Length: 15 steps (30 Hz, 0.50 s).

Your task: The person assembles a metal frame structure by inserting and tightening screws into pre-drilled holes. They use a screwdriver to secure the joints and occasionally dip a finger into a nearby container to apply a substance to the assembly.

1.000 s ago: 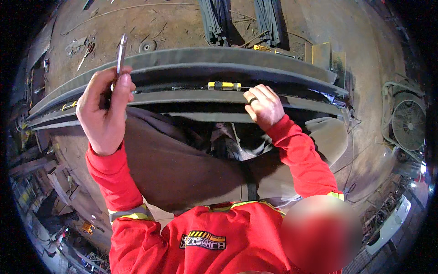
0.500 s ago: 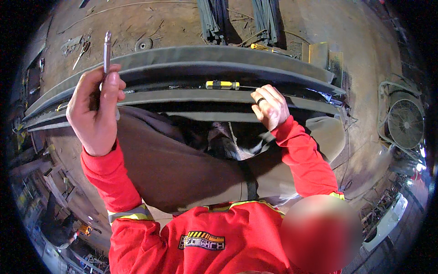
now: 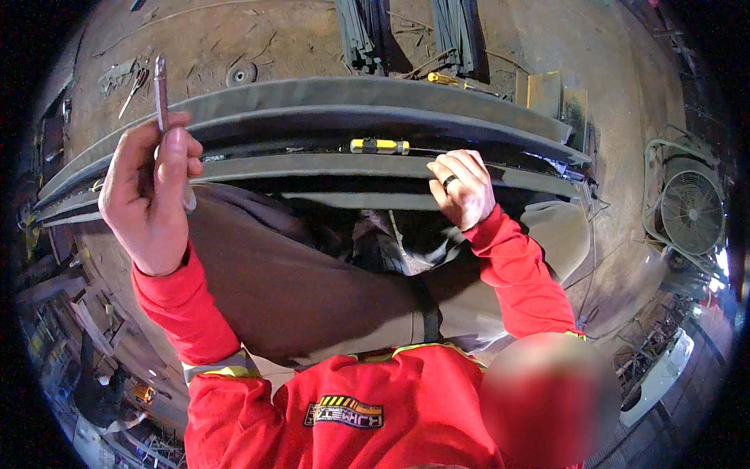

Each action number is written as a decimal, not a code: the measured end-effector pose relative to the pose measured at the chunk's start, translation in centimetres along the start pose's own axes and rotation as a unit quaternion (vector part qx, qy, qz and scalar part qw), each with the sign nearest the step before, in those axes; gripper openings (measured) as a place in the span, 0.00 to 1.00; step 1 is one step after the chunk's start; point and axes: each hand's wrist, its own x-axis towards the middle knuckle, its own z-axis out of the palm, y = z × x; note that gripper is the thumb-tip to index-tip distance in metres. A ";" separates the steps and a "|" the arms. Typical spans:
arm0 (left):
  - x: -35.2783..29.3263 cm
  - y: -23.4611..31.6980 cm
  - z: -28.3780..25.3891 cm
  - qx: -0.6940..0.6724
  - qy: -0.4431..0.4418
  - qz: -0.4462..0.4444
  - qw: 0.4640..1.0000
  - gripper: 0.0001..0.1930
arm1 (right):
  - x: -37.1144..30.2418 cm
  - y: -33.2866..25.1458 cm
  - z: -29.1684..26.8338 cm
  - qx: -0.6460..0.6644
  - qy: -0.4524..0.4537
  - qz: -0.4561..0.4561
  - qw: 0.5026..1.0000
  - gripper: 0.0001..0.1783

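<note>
My left hand (image 3: 148, 187), raised at the left, pinches a slim metal screwdriver bit (image 3: 162, 98) between thumb and fingers. The bit stands upright, tip up, its lower end hidden in my hand. A small pale piece (image 3: 189, 197) shows below those fingers; I cannot tell what it is. My right hand (image 3: 462, 187), with a dark ring, has its fingers curled at the edge of a long grey steel beam (image 3: 312, 163). A yellow-and-black screwdriver (image 3: 380, 146) lies along the beam's channel, its shaft running toward my right fingers. Whatever those fingers hold is hidden.
Bundles of dark flat bars (image 3: 362, 35) lie beyond the beams. A second yellow-handled tool (image 3: 443, 79) rests behind them, near upright metal plates (image 3: 544, 98). Scissors-like pliers (image 3: 139, 84) and a small wheel (image 3: 242, 73) are on the floor. A floor fan (image 3: 692, 207) stands at right.
My left hand has shifted left with the bit, which now tilts slightly further left. My right hand has barely moved, and the yellow screwdriver stays in the channel.
</note>
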 end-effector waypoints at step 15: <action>0.2 -0.3 -0.3 -0.005 0.001 -0.005 1.000 0.11 | 0.8 -0.7 1.4 0.010 -0.018 0.010 1.000 0.13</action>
